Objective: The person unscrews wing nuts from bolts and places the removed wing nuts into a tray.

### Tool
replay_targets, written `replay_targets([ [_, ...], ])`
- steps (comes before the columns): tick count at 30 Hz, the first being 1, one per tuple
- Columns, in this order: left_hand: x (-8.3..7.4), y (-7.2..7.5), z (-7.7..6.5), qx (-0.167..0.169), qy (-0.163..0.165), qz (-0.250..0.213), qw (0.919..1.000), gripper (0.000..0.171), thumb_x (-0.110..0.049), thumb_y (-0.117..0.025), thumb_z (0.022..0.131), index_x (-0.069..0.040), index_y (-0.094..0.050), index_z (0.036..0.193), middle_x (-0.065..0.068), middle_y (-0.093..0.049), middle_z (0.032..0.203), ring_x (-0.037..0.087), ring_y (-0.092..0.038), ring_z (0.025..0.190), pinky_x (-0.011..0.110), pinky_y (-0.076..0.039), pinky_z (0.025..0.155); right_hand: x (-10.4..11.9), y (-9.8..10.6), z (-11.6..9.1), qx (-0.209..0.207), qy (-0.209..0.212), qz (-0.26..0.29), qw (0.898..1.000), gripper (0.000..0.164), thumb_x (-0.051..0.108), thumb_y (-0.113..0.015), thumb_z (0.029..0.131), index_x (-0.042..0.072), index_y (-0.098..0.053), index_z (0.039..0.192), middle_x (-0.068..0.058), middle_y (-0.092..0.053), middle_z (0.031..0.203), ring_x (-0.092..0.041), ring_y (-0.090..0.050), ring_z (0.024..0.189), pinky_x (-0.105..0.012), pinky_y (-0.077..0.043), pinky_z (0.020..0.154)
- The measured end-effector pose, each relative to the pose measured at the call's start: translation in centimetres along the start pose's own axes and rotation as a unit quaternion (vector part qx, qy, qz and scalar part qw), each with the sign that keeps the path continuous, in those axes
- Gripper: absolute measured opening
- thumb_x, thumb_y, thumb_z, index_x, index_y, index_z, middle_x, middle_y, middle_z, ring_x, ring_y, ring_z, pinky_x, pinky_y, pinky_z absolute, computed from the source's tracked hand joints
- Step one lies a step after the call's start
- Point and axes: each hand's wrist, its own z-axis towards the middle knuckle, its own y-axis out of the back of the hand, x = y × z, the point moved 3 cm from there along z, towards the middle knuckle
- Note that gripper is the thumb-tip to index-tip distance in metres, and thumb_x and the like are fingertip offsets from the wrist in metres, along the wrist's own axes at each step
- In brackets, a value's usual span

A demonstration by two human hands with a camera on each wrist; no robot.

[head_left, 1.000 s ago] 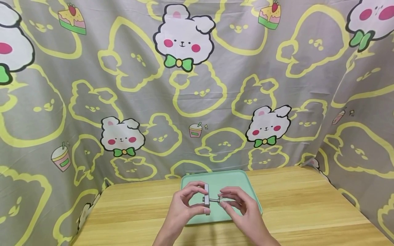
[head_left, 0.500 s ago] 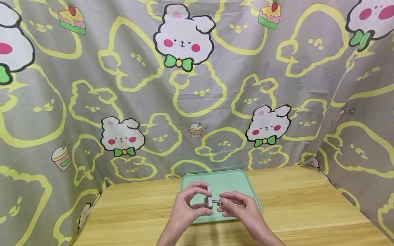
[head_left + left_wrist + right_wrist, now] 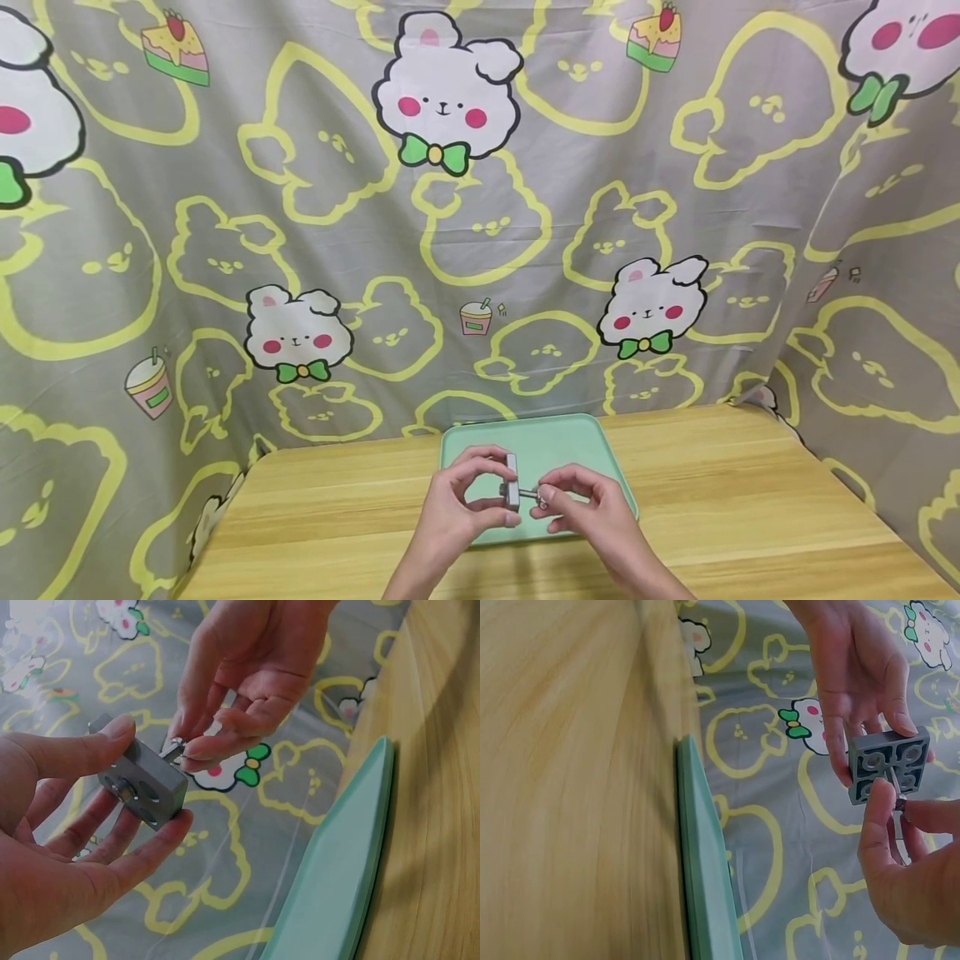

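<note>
My left hand (image 3: 455,507) grips a square grey metal plate (image 3: 512,483) by its edges, thumb against fingers, above the tray. In the left wrist view a bolt head (image 3: 124,790) sits at the plate's middle, with round holes around it. The bolt's thin shank (image 3: 528,494) sticks out of the other face toward my right hand (image 3: 596,507). Thumb and fingers of that hand pinch a small shiny metal piece (image 3: 901,803) at the shank's free end. Fingertips partly cover this piece, so its exact kind is unclear; a curved metal strip (image 3: 900,838) shows below it.
Below the hands, a mint-green tray (image 3: 551,437) lies on the wooden table (image 3: 750,500). Grey patterned cloth (image 3: 480,250) hangs behind the table and along both sides.
Both hands have shifted slightly right with the plate. The right fingers, more spread a second ago, have drawn together around the small piece at the bolt's end.
</note>
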Motion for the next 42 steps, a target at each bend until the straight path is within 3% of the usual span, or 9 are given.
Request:
replay_targets([
  [9,-0.1,0.3,-0.1,0.009,-0.013,-0.029,0.9994,0.042,0.005,-0.089,0.073,0.008,-0.069,0.111,0.024,-0.052,0.136,0.03,-0.059,0.123,0.049,-0.061,0.091,0.4,-0.1,0.0,0.037,0.082,-0.034,0.995,0.025,0.014,-0.069,0.1,-0.008,-0.064,0.11,-0.025,-0.066,0.114,-0.027,-0.074,0.096,-0.04,-0.065,0.077],
  [17,-0.2,0.5,-0.1,0.0,0.008,-0.043,0.9991,0.047,0.005,-0.09,0.072,0.01,-0.068,0.114,0.019,-0.053,0.138,0.027,-0.058,0.125,0.049,-0.06,0.093,0.7,-0.4,-0.4,0.044,0.209,-0.071,0.974,0.005,0.001,-0.068,0.097,-0.002,-0.067,0.101,-0.027,-0.064,0.112,-0.024,-0.073,0.1,-0.036,-0.065,0.081],
  [23,-0.4,0.5,-0.1,-0.001,0.008,-0.049,0.9988,0.047,0.005,-0.089,0.073,0.012,-0.067,0.114,0.02,-0.053,0.138,0.028,-0.058,0.125,0.05,-0.06,0.094,0.8,-0.6,-0.7,0.037,0.276,-0.111,0.954,0.012,-0.004,-0.071,0.094,0.007,-0.07,0.099,-0.018,-0.066,0.112,-0.025,-0.069,0.104,-0.034,-0.061,0.093],
  [27,-0.5,0.6,-0.1,-0.003,0.011,-0.053,0.9985,0.046,0.006,-0.089,0.073,0.011,-0.067,0.114,0.02,-0.053,0.138,0.029,-0.057,0.127,0.05,-0.06,0.094,0.7,-0.8,-0.8,0.037,0.362,-0.138,0.921,0.033,-0.018,-0.072,0.085,0.011,-0.071,0.1,-0.015,-0.067,0.113,-0.029,-0.068,0.105,-0.036,-0.061,0.091],
  [31,-0.6,0.8,-0.1,-0.007,0.015,-0.052,0.9985,0.044,0.005,-0.088,0.073,0.007,-0.069,0.113,0.019,-0.053,0.139,0.029,-0.056,0.128,0.05,-0.06,0.094,0.8,-1.1,-0.9,0.013,0.475,-0.187,0.86,0.043,-0.024,-0.075,0.076,0.01,-0.073,0.101,-0.013,-0.069,0.113,-0.029,-0.07,0.101,-0.03,-0.062,0.086],
  [33,-0.7,0.8,-0.2,-0.008,0.017,-0.051,0.9985,0.044,0.005,-0.089,0.074,0.007,-0.069,0.113,0.019,-0.053,0.139,0.029,-0.056,0.128,0.05,-0.06,0.094,1.0,-1.3,-0.9,-0.001,0.528,-0.21,0.823,0.033,-0.018,-0.076,0.081,0.008,-0.074,0.1,-0.015,-0.07,0.114,-0.03,-0.071,0.098,-0.026,-0.062,0.084],
  [36,-0.7,0.9,-0.2,-0.009,0.018,-0.053,0.9984,0.044,0.004,-0.089,0.074,0.007,-0.069,0.113,0.019,-0.053,0.14,0.029,-0.056,0.128,0.05,-0.06,0.094,1.6,-1.7,-1.2,-0.011,0.582,-0.23,0.78,0.01,-0.005,-0.072,0.092,0.003,-0.074,0.099,-0.018,-0.069,0.115,-0.031,-0.072,0.095,-0.023,-0.062,0.082],
  [39,-0.7,0.9,-0.2,-0.009,0.016,-0.057,0.9982,0.044,0.004,-0.089,0.074,0.008,-0.068,0.113,0.019,-0.053,0.14,0.029,-0.056,0.128,0.051,-0.06,0.094,2.3,-2.1,-1.4,-0.009,0.612,-0.239,0.754,0.01,0.003,-0.065,0.1,-0.001,-0.074,0.097,-0.02,-0.068,0.116,-0.032,-0.072,0.094,-0.024,-0.062,0.082],
  [42,-0.7,1.0,-0.3,-0.01,0.015,-0.058,0.9981,0.044,0.004,-0.089,0.074,0.008,-0.068,0.113,0.019,-0.053,0.14,0.028,-0.056,0.129,0.051,-0.06,0.094,2.7,-2.5,-1.7,-0.011,0.62,-0.245,0.745,0.012,0.003,-0.064,0.1,-0.002,-0.073,0.096,-0.021,-0.068,0.116,-0.033,-0.072,0.094,-0.024,-0.062,0.082],
])
